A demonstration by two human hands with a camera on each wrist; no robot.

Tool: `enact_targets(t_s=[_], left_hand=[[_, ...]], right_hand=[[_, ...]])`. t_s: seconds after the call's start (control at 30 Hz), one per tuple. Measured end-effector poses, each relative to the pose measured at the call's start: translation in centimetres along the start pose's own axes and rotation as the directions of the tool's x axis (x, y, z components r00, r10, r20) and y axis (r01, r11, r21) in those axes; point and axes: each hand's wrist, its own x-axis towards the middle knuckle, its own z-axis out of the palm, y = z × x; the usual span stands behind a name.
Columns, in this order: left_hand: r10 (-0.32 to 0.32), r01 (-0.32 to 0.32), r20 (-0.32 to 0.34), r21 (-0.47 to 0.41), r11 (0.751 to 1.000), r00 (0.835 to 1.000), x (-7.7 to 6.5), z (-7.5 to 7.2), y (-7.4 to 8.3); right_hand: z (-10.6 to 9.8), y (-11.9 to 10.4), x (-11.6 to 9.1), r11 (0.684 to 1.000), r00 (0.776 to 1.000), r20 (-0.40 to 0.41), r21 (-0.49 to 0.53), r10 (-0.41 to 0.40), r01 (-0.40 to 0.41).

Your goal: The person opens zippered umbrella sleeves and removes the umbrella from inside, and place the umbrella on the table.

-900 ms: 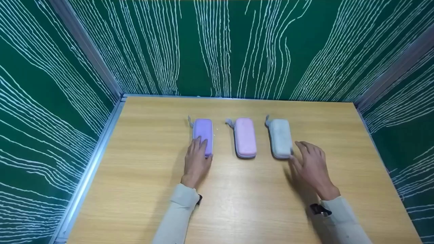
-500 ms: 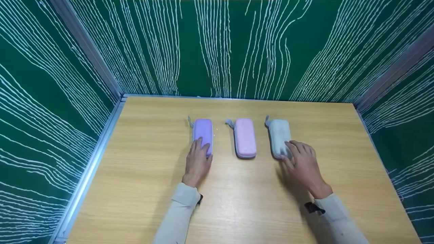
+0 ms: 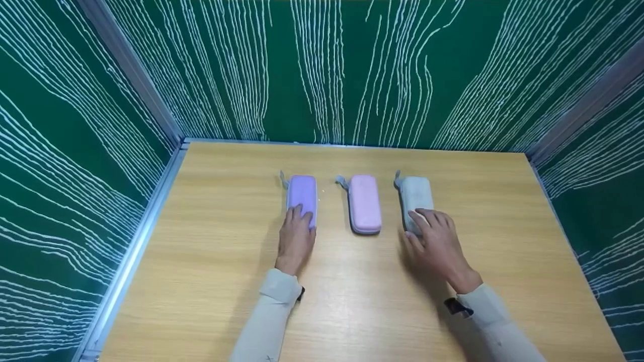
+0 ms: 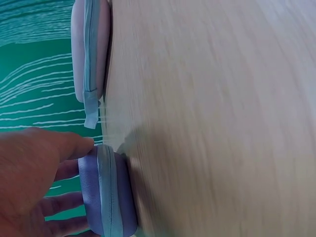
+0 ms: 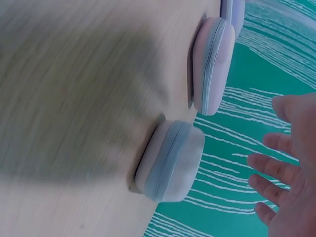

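Three zippered pencil cases lie in a row on the wooden table (image 3: 342, 281). On the near end of the purple case (image 3: 303, 188) rest the fingers of my left hand (image 3: 295, 241), with the thumb tip (image 4: 85, 147) right at its corner in the left wrist view. The pink case (image 3: 365, 203) lies untouched in the middle. My right hand (image 3: 437, 244) is above the near end of the grey case (image 3: 416, 191), hiding part of it. In the right wrist view a gap shows between its spread fingers (image 5: 271, 165) and the case top.
Green panels (image 3: 282, 90) with wavy white lines stand behind the table and along both sides, joined by metal posts (image 3: 133, 70). Each case has a short fabric strap, such as the grey strap (image 3: 397, 177), at its far left corner.
My right hand has moved left, from beside the grey case to over its near end. The left hand stays on the purple case with hardly any shift. All three cases keep their places.
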Motion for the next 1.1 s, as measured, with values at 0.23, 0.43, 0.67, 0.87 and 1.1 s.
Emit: enact_targets(t_s=[0.23, 0.43, 0.67, 0.87, 1.1], left_hand=[[0.009, -0.009, -0.024, -0.001, 1.0, 1.0, 0.1, 0.2, 0.1], [0.01, -0.009, -0.03, 0.008, 1.0, 0.999, 0.0, 0.3, 0.3], [-0.011, 0.012, -0.02, 0.038, 0.999, 1.0, 0.1, 0.3, 0.5], [-0.017, 0.017, 0.0, 0.07, 0.997, 1.0, 0.1, 0.1, 0.7], [-0.035, 0.035, -0.007, 0.063, 0.997, 0.999, 0.2, 0.1, 0.7]], right_hand=[[0.5, -0.7, 0.5, 1.0, 0.999, 0.032, -0.003, -0.004, 0.004], [1.1, -1.1, 0.9, 0.998, 0.998, -0.007, -0.012, -0.063, 0.063], [1.6, -2.0, 1.7, 0.998, 0.998, 0.04, 0.004, -0.057, 0.057], [2.2, -3.0, 2.3, 0.998, 0.994, 0.103, 0.039, -0.044, 0.04], [3.0, -3.7, 2.7, 0.997, 0.99, 0.128, 0.048, -0.064, 0.058]])
